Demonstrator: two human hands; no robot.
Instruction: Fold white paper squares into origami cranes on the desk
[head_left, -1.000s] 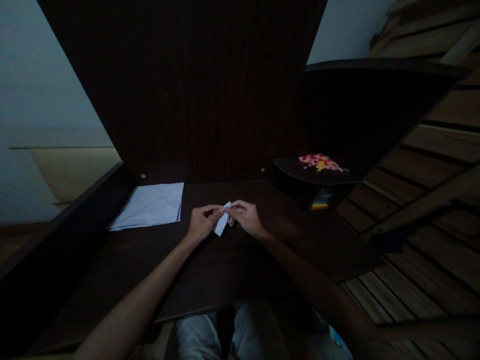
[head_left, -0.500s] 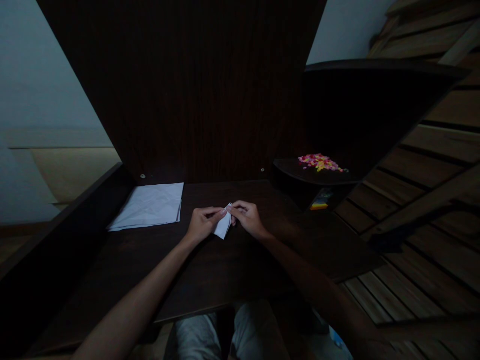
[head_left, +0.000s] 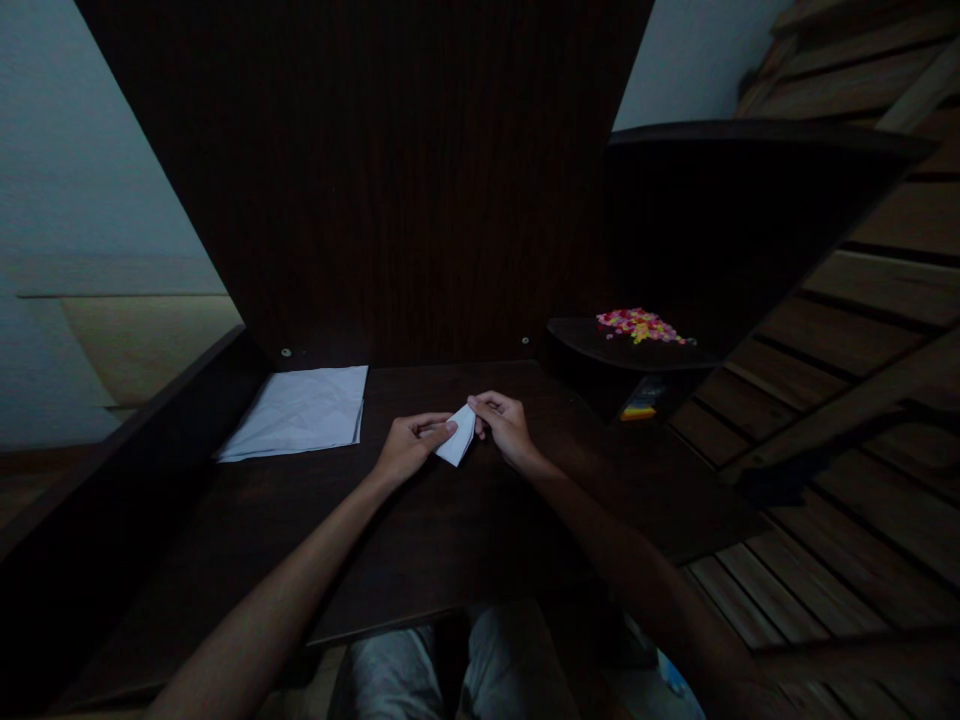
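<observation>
A small folded piece of white paper is held between my two hands above the dark desk. My left hand pinches its left edge, thumb on top. At its upper right corner, the thumb and fingers of my right hand are closed on it. The paper tapers toward that corner, and layers show along its right edge. Fingers behind the paper are partly hidden.
White paper sheets lie stacked at the desk's back left. Small pink, red and yellow pieces are heaped on a corner shelf at the right. A dark side panel borders the left, and wooden slats stand at the right.
My right hand has shifted slightly up and right, drawing apart from my left. The folded paper has moved up and right and turned a little, showing more of its upper part.
</observation>
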